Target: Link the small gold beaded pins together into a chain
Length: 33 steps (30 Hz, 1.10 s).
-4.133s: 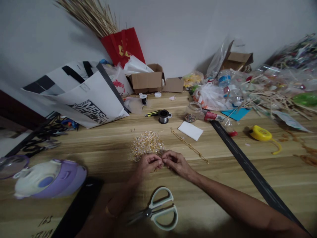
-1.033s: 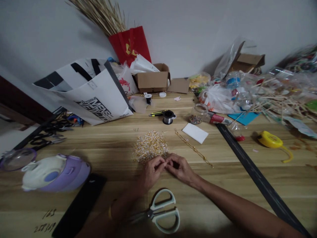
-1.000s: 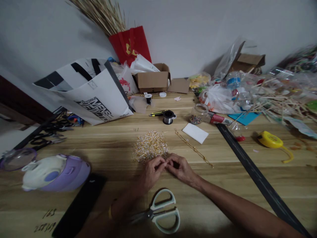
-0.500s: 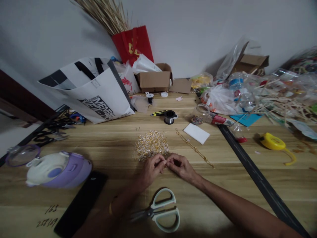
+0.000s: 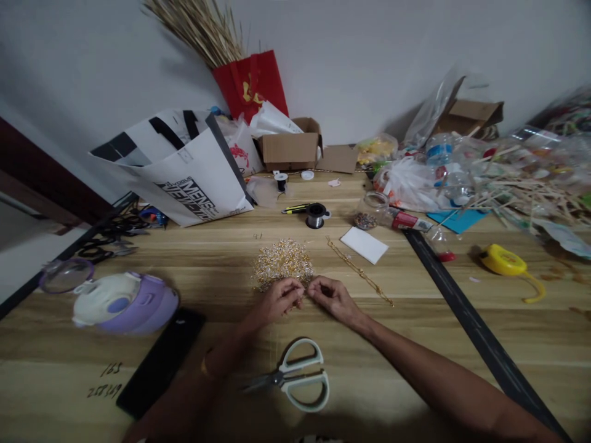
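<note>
My left hand (image 5: pixel 282 298) is closed in a pinch at the near edge of a pile of gold and silver beaded pieces (image 5: pixel 284 261). Close on its right, my right hand (image 5: pixel 333 296) also pinches, fingertips almost meeting the left ones. What the fingers hold is too small to make out. A gold chain (image 5: pixel 360 271) lies beyond my right hand, beside a white card (image 5: pixel 364 245). Scissors with pale handles (image 5: pixel 290 376) rest below my hands, with their blades pointing left.
A black phone (image 5: pixel 161 360) and a purple and white bottle (image 5: pixel 127 303) lie left. A wire spool (image 5: pixel 316 215) stands beyond the pile. At the right are a yellow tape measure (image 5: pixel 503 259) and plastic bags (image 5: pixel 406 184). A white paper bag (image 5: pixel 184 175) stands back left.
The fingertips have moved slightly apart. The view has shifted a little, so the bottle and phone appear farther right and the scissors slightly higher.
</note>
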Tool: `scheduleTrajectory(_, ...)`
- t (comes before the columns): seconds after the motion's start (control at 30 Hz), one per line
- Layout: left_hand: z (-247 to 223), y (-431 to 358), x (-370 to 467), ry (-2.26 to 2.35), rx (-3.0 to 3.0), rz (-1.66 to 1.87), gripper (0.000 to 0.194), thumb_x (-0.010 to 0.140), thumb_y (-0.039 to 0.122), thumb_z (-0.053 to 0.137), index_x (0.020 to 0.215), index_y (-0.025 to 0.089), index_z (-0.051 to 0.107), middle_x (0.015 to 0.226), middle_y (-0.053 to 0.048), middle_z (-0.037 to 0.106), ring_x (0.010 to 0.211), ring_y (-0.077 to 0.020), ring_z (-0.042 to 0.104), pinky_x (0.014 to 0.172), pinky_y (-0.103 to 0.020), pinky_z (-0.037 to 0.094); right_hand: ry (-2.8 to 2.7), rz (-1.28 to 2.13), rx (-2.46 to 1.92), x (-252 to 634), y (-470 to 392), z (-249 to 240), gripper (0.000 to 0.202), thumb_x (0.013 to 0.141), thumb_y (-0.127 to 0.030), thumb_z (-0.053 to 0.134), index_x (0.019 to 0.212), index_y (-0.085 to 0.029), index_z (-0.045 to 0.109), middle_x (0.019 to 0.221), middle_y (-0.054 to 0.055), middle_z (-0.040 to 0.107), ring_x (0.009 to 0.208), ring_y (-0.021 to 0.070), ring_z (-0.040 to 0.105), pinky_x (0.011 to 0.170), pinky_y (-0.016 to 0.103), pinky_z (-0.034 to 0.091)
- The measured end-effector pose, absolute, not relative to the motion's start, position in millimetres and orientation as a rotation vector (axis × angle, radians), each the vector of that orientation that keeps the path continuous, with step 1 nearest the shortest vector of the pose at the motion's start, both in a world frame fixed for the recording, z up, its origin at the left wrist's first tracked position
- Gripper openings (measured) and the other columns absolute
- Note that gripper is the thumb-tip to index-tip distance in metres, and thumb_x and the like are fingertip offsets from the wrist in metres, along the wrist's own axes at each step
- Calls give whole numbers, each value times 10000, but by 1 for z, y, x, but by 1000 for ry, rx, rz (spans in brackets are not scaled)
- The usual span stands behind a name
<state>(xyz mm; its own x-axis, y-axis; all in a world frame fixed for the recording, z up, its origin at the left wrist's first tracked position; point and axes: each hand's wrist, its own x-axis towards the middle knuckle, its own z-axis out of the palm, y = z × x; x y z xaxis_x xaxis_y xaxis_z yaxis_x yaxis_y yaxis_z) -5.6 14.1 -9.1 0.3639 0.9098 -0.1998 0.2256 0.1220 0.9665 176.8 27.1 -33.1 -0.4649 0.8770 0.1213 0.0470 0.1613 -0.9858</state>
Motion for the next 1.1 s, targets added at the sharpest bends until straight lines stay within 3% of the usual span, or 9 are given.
scheduleTrajectory(0.17,-5,17,-21,1105,1490,470,236,716,311,593,855,120,597,611,-11,648,480,-80,501,458,-166,355,-1689,1407,-860,177,29,-36,313,826,-442,564,719,-148,546,587,-35,404,546,97,354,522,220,276)
scheduleTrajectory(0.33,-1,20,-35,1077,1605,282,114,656,186,596,742,124,638,576,-10,654,517,-107,560,502,-180,388,-1746,1357,-839,177,29,-39,251,829,-369,570,707,-152,536,601,-31,414,556,100,368,523,220,285)
scheduleTrajectory(0.67,13,26,-52,1102,1894,-44,183,672,208,573,784,125,691,604,-6,647,530,-88,520,483,-156,348,-2119,984,-832,178,19,-34,101,812,-129,510,729,-155,563,645,-6,498,571,99,429,538,209,324)
scheduleTrajectory(1.1,20,32,-84,1090,1895,-32,205,660,149,535,793,127,689,666,-8,671,586,-110,568,529,-169,381,-2158,955,-940,178,17,-36,101,784,-100,501,721,-162,550,636,-11,510,555,97,434,522,199,316)
